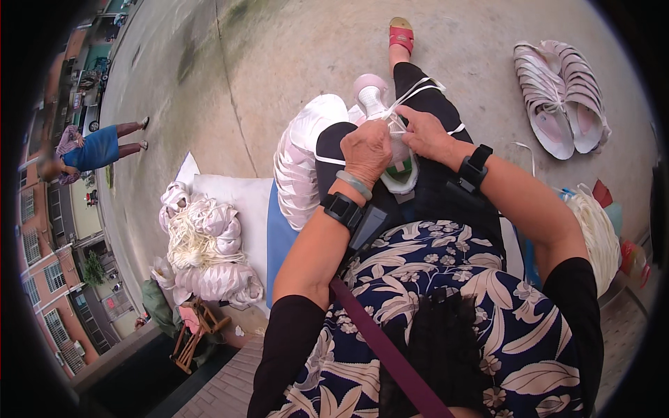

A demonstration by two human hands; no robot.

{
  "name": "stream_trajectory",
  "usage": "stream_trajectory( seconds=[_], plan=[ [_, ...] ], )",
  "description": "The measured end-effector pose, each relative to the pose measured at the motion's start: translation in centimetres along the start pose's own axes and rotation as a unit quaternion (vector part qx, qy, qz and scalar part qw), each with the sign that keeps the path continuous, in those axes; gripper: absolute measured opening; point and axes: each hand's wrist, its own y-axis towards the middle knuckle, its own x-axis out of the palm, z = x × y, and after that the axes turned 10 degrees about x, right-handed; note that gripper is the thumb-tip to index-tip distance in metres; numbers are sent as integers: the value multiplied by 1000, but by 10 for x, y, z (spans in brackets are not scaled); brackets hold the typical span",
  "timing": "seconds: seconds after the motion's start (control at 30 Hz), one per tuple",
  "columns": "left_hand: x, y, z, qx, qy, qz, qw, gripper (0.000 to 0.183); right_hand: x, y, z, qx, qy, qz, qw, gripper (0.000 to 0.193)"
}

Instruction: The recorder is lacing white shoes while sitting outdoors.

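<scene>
A pink-and-white shoe piece (369,90) with a green patch at its near end rests between my knees. White lace (411,95) runs around it and over my right thigh in loose loops. My left hand (367,148) is curled into a fist on the lace, on top of the shoe piece. Close beside it, my right hand (426,135) pinches the lace between thumb and fingers. Against my left knee leans a row of overlapping white and pale pink shoe pieces (296,171). My fingers partly hide the lace where it crosses.
On the ground at far right lie tied stacks of shoe pieces (550,104). To my left, a pile of white laces (198,237) and bundled pieces covers a white sheet (251,202). A wooden folding stool (189,338) stands near-left; a white cord hank (592,233) hangs at right. A person (97,148) stands far left.
</scene>
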Motion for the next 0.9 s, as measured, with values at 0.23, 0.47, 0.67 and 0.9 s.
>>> stream_trajectory(
  seconds=[0.23, 0.47, 0.67, 0.9],
  plan=[
    [-90, -97, -68, -139, 135, 12, 981, 15, 1, -2, 3, 26, 8, -8, 1000, 45],
    [-181, -266, -142, -433, 331, -67, 836, 15, 5, -1, 4, 24, -23, 7, 999, 44],
    [-123, -190, -104, -238, 194, -41, 951, 16, -8, -7, -13, 28, -33, 49, 998, 29],
    [-55, -52, -37, -3, 38, 44, 998, 13, -10, 19, -1, 103, 130, 49, 985, 21]
  ],
)
